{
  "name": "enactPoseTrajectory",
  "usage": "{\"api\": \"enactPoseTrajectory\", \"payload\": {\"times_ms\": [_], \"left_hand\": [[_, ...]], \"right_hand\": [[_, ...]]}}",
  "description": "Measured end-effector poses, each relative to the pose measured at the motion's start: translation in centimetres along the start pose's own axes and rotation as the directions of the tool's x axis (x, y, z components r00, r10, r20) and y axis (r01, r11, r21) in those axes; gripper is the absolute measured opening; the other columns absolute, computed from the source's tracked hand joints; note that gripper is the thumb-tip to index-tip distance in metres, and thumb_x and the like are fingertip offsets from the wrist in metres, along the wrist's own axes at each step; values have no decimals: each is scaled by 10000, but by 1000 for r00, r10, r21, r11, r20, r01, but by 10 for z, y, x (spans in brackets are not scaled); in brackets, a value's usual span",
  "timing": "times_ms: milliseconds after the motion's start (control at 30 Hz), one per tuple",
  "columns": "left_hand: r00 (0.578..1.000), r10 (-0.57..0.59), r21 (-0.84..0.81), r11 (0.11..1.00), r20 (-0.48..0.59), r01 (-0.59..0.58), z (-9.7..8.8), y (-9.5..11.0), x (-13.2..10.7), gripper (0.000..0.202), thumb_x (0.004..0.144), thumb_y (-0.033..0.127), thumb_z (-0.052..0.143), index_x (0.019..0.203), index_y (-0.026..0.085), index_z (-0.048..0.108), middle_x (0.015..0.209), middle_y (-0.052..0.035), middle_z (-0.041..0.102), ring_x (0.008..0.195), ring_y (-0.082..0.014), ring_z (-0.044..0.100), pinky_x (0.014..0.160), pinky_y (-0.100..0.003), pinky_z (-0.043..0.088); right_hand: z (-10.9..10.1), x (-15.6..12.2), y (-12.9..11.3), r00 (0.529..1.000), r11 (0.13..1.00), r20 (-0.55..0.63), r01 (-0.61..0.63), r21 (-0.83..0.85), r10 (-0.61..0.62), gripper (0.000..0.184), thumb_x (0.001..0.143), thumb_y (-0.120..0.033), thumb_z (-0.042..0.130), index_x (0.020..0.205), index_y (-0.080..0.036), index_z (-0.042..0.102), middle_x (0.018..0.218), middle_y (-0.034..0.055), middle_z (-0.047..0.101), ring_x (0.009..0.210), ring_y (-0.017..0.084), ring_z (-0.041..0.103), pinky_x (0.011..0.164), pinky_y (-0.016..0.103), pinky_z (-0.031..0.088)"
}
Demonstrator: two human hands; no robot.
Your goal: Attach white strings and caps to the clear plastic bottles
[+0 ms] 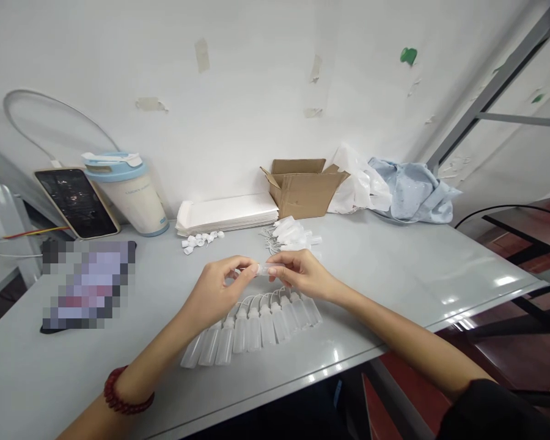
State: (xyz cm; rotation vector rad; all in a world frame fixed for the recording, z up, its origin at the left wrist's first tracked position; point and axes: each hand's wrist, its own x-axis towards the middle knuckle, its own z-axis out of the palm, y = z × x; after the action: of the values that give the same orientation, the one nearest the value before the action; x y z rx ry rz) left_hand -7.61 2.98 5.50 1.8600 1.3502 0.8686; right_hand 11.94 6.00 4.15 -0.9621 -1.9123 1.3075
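Note:
Between both hands lies a small translucent plastic bottle (pixel 266 269), held sideways above the table. My left hand (pixel 224 286), with a red bead bracelet on its wrist, pinches the bottle's left end; a white cap seems to be there, mostly hidden by the fingers. My right hand (pixel 302 274) grips the right end between thumb and fingers. Just below the hands, a row of similar bottles (pixel 253 330) with white tops and cords lies side by side. Behind my right hand is a heap of more bottles (pixel 291 232) with cords. Loose white caps (pixel 200 241) sit to the left.
At the back stand an open cardboard box (pixel 305 192) and a stack of white sheets or envelopes (pixel 229 211). A tumbler (pixel 137 198), a phone (pixel 77 201) on a cable and a blurred-out flat item (pixel 89 284) are left. White plastic (pixel 357 189) and blue cloth (pixel 412 192) lie right.

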Motion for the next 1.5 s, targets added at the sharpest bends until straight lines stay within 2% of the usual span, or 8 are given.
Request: {"api": "enactPoseTrajectory", "payload": {"times_ms": [233, 433, 600, 833, 967, 1133, 1267, 1500], "left_hand": [[990, -113, -42, 992, 83, 116, -2, -1, 1, 388, 839, 459, 483, 582, 183, 575, 561, 15, 558, 418, -95, 360, 411, -235, 273], [997, 28, 13, 1000, 72, -29, -1, 0, -1, 275, 851, 415, 500, 792, 199, 659, 753, -14, 668, 710, -181, 590, 645, -269, 448], [991, 121, 52, 991, 50, -123, 1, -1, -2, 210, 859, 354, 501, 869, 199, 642, 882, -38, 676, 845, -201, 598, 775, -301, 449], [998, -16, -37, 999, -66, 13, 0, -5, 1, 368, 845, 473, 524, 1110, 227, 590, 1118, -62, 643, 971, -226, 586, 787, -325, 474], [974, -169, -281, 952, -150, 122, -4, -7, 6, 606, 826, 553, 516, 1286, 168, 427, 1096, -115, 642, 928, -222, 609, 753, -349, 504], [952, -264, -429, 850, 157, 306, -6, -5, 6, 458, 811, 561, 535, 885, 120, 633, 814, -89, 645, 688, -182, 590, 573, -297, 482], [951, -212, -422, 859, 223, 291, -3, -2, 3, 375, 808, 497, 580, 671, 150, 622, 709, -33, 596, 618, -134, 536, 576, -268, 459], [961, -191, -380, 889, 202, 257, -4, -2, 2, 349, 813, 471, 584, 647, 165, 608, 600, 7, 561, 555, -112, 513, 586, -255, 445]], "right_hand": [[2, -1, 2, 990, 976, -21, 131, -177, -136, 218, 883, -291, 529, 875, -118, 663, 715, 32, 647, 546, 83, 475, 524, 208, 397], [0, -2, 1, 992, 973, -15, 124, -194, -129, 201, 890, -240, 505, 843, -120, 660, 638, -6, 593, 477, 58, 397, 475, 187, 337], [-3, 0, 0, 999, 996, 32, 10, -86, -7, 225, 895, -273, 495, 839, -118, 648, 613, -19, 539, 446, 54, 412, 428, 184, 333], [-3, 1, 0, 998, 999, -50, 36, 14, -35, 271, 856, -377, 570, 898, -120, 647, 725, 24, 615, 523, 69, 464, 462, 193, 427], [-1, 0, 6, 927, 932, -196, 270, -242, -319, 189, 845, -299, 596, 966, -157, 619, 902, 63, 652, 748, 131, 592, 614, 252, 525], [4, -2, 12, 817, 786, -155, 455, -418, -556, 140, 876, -203, 556, 1010, -167, 569, 957, 91, 640, 880, 162, 608, 660, 270, 553], [7, -1, 15, 757, 705, -85, 553, -445, -648, 130, 901, -173, 513, 1029, -173, 536, 966, 90, 630, 922, 168, 604, 684, 283, 559], [5, 0, 18, 710, 588, -28, 560, -583, -704, 186, 924, -190, 485, 1096, -151, 545, 905, 103, 630, 812, 169, 604, 694, 304, 536]]}}
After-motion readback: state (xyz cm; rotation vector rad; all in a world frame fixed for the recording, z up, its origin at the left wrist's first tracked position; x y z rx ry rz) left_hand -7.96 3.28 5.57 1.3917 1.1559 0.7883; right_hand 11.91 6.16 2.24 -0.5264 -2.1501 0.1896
